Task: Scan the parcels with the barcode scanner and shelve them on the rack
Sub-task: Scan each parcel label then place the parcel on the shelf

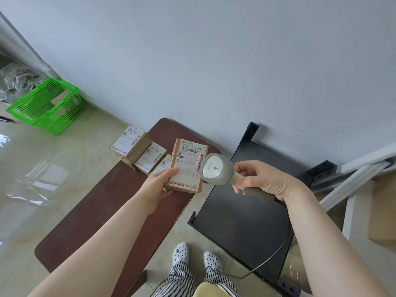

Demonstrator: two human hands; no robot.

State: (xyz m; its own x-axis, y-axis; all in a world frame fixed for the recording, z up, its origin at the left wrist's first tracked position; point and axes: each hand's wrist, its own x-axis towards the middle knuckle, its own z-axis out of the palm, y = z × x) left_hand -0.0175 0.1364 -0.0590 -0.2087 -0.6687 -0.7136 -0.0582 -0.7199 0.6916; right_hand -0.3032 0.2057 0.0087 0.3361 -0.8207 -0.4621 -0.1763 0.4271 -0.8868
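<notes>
Head view: right hand [260,179] has its fingers clenched round the handle of the barcode scanner [220,170], whose red line falls on the label of a parcel [186,166]. Left hand [159,183] grips that parcel's near edge above the table [102,211]. More parcels [137,151] lie just behind; the black rack [246,217] stands right.

Both bare forearms reach forward from the bottom of the view. The left hand [159,182] is turned palm up, thumb laid flat on top of a parcel [187,166] and fingers hidden beneath it. The right hand [260,179] is curled round the handle of a scanner [218,169], wrist bent slightly, knuckles facing up
</notes>
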